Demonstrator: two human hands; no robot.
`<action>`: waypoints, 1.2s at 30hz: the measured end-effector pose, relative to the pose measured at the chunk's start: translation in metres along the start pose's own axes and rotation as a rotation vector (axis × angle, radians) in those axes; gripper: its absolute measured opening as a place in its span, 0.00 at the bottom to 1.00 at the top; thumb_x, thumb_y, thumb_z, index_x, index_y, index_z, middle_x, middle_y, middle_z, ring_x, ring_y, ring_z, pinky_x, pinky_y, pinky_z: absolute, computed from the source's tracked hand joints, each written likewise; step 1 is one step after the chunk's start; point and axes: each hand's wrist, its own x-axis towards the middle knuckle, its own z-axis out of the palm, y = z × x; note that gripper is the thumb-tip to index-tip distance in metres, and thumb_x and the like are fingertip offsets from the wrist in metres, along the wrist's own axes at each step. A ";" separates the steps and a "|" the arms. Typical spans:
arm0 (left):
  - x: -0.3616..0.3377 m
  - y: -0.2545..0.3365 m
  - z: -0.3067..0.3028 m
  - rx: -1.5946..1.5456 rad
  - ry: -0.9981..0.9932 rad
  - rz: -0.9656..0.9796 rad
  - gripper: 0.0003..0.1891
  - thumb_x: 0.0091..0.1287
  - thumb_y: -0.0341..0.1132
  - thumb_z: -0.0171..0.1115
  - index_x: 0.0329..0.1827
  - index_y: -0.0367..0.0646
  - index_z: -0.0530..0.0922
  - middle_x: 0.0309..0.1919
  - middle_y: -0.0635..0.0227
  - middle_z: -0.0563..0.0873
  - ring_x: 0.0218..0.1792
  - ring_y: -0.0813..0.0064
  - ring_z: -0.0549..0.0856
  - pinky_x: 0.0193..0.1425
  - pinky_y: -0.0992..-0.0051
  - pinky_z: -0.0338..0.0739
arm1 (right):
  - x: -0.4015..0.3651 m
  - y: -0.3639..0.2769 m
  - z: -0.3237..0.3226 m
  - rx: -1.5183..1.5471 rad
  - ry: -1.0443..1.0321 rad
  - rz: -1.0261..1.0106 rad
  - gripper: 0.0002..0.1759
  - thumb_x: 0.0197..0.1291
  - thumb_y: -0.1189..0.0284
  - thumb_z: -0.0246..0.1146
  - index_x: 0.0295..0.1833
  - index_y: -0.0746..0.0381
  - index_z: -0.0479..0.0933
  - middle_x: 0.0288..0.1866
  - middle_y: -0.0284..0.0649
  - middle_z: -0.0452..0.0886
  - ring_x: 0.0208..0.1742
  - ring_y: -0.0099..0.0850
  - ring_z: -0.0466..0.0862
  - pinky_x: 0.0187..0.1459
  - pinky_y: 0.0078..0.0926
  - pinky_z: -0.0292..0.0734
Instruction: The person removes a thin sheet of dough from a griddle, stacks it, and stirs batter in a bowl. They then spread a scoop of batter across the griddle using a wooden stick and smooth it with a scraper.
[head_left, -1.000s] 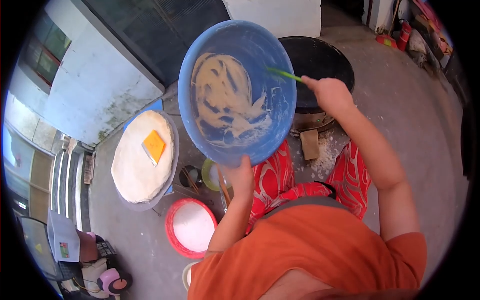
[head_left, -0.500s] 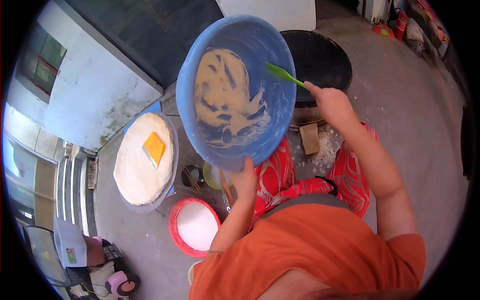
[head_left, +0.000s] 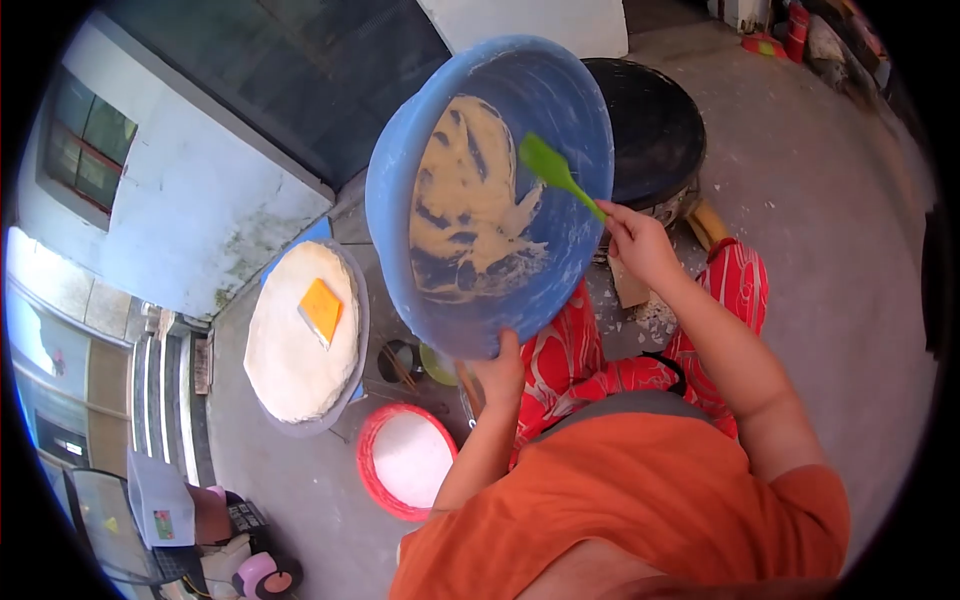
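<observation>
A large blue basin [head_left: 395, 200] is tilted up in front of me, its open side turned to the right. My left hand [head_left: 499, 374] grips its lower rim, the fingers hidden behind the wall. Pale, sticky batter [head_left: 465, 185] is smeared over the inside of the basin. In my right hand [head_left: 640, 243] is the handle of a green spatula [head_left: 545, 162]. The spatula's blade overlaps the basin's inner wall, just right of the batter.
Behind the basin stands a round black griddle [head_left: 655, 130]. To the left, a stack of pale round flatbreads [head_left: 300, 385] carries a yellow-orange scraper [head_left: 321, 309]. A red tub [head_left: 372, 470] of white contents sits below it. A parked scooter [head_left: 255, 575] is at lower left.
The basin has shifted slightly right and tilted further onto its side. The spatula has turned so its blade shows broader, and my right hand has moved a little down.
</observation>
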 end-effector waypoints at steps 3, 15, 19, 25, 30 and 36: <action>0.005 -0.005 -0.006 0.047 -0.037 0.002 0.20 0.54 0.23 0.54 0.52 0.30 0.66 0.47 0.62 0.74 0.47 0.72 0.74 0.54 0.75 0.65 | 0.018 0.014 0.012 0.431 0.007 0.310 0.14 0.59 0.75 0.53 0.51 0.60 0.75 0.21 0.36 0.76 0.19 0.23 0.74 0.25 0.20 0.70; 0.043 0.014 -0.032 0.133 -0.301 0.050 0.21 0.52 0.24 0.56 0.51 0.33 0.68 0.44 0.64 0.76 0.45 0.73 0.74 0.53 0.76 0.66 | 0.109 -0.091 -0.044 -0.278 -0.114 -0.615 0.15 0.53 0.73 0.55 0.46 0.48 0.79 0.28 0.40 0.81 0.29 0.36 0.80 0.31 0.30 0.73; 0.048 0.024 -0.031 0.227 -0.355 0.088 0.21 0.51 0.25 0.55 0.50 0.33 0.68 0.42 0.64 0.76 0.43 0.75 0.75 0.49 0.79 0.67 | 0.094 -0.108 -0.033 -0.711 -0.303 -0.887 0.16 0.46 0.74 0.55 0.40 0.46 0.81 0.26 0.36 0.80 0.31 0.36 0.81 0.31 0.33 0.74; 0.049 0.013 -0.021 -0.313 -0.134 -0.204 0.23 0.51 0.22 0.51 0.54 0.35 0.64 0.45 0.63 0.74 0.45 0.70 0.77 0.47 0.74 0.73 | 0.063 -0.054 -0.030 -0.890 -0.375 -0.802 0.13 0.47 0.70 0.58 0.38 0.44 0.82 0.24 0.34 0.76 0.32 0.34 0.80 0.30 0.30 0.73; 0.046 0.019 -0.021 -0.360 -0.134 -0.233 0.25 0.51 0.20 0.49 0.55 0.36 0.63 0.46 0.62 0.74 0.45 0.67 0.78 0.46 0.72 0.75 | 0.052 -0.065 -0.050 -0.407 -0.228 -0.386 0.12 0.50 0.69 0.57 0.41 0.48 0.81 0.27 0.43 0.80 0.32 0.39 0.81 0.35 0.36 0.75; 0.044 0.020 -0.014 -0.264 -0.154 -0.173 0.21 0.53 0.24 0.53 0.52 0.31 0.66 0.45 0.62 0.75 0.43 0.72 0.76 0.44 0.77 0.72 | 0.117 -0.106 -0.089 -0.913 0.110 -0.304 0.10 0.46 0.72 0.57 0.36 0.56 0.80 0.27 0.44 0.79 0.32 0.40 0.81 0.33 0.35 0.75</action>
